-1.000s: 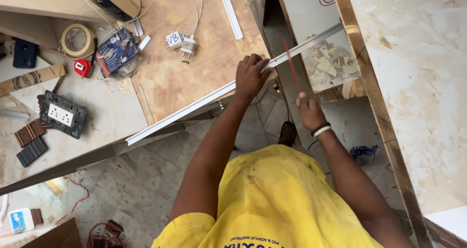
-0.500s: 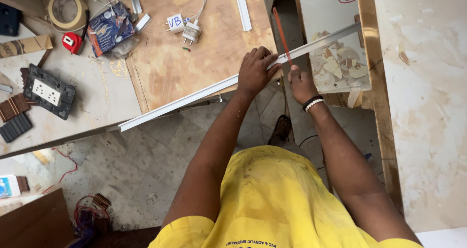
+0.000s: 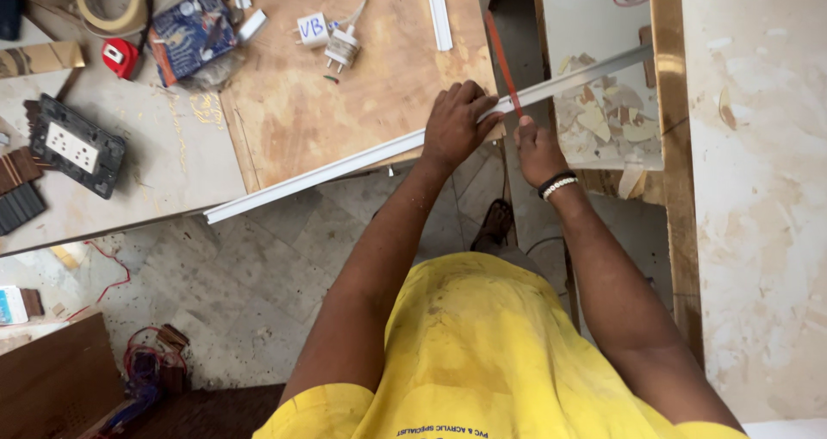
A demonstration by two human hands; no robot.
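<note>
Right now the left hand (image 3: 455, 127) presses down on a long white trunking strip (image 3: 345, 165), fingers spread flat over it w/ thumb at the near edge, pinning it at the corner of the plywood board (image 3: 345, 103) on the counter (image 3: 172, 180). Strip's long axis runs diagonally, from lower left near the counter edge up to the right, bridging the gap across to a lighter panel (image 3: 594, 25). Right hand (image 3: 538, 150) sits just beside the left, on the far side of the gap, closed around the handle end of a thin red saw blade (image 3: 501, 58); blade crosses the strip approx. at right angles, touching it just right of the left fingertips. So left hand is on the strip, right is on the blade.

Hard to see: the blade's handle is buried in the right fist, and whether teeth have bitten into the strip can't be made out. Strip's right end is partly washed out by glare. Underside of the gap is dark.
</note>
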